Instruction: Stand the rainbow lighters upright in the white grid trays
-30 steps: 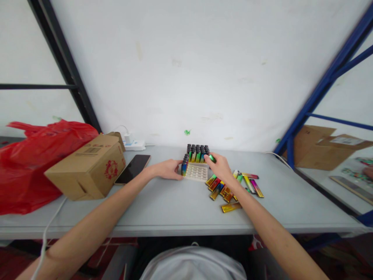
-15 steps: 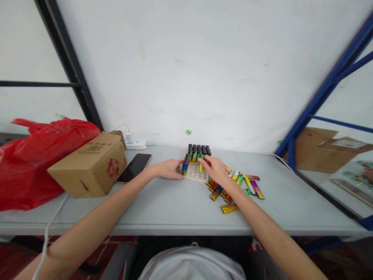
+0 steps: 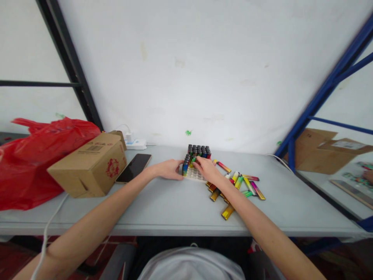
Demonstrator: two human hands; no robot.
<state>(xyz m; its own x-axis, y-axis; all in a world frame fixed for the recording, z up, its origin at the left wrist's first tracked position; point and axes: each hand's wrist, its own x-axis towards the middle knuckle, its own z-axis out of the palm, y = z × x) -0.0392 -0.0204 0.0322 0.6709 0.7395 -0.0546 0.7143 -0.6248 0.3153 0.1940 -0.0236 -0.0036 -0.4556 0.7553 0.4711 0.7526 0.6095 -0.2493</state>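
A white tray with round holes (image 3: 196,175) lies on the desk, its back rows and left column filled with upright dark-capped tubes (image 3: 199,149). At the tray's front left corner, my left hand (image 3: 170,169) rests with thumb and fingers apart, touching the edge beside a blue tube (image 3: 185,169). Over the middle of the tray my right hand (image 3: 205,167) pinches a yellow-green tube (image 3: 192,161), partly hidden by the fingers. Loose shiny tubes in yellow, green, pink and gold (image 3: 227,212) lie in a pile right of the tray, partly under my right forearm.
A black phone (image 3: 134,168), a cardboard box (image 3: 89,165) and a red plastic bag (image 3: 43,155) are on the left of the grey desk (image 3: 163,206). Behind them sits a white power strip (image 3: 136,144). Beyond the blue frame at right are open cartons and part of another person's hand.
My right hand has moved left over the tray with the yellow-green tube. A gold tube at the pile's front has turned slightly. My left hand has stayed in place.
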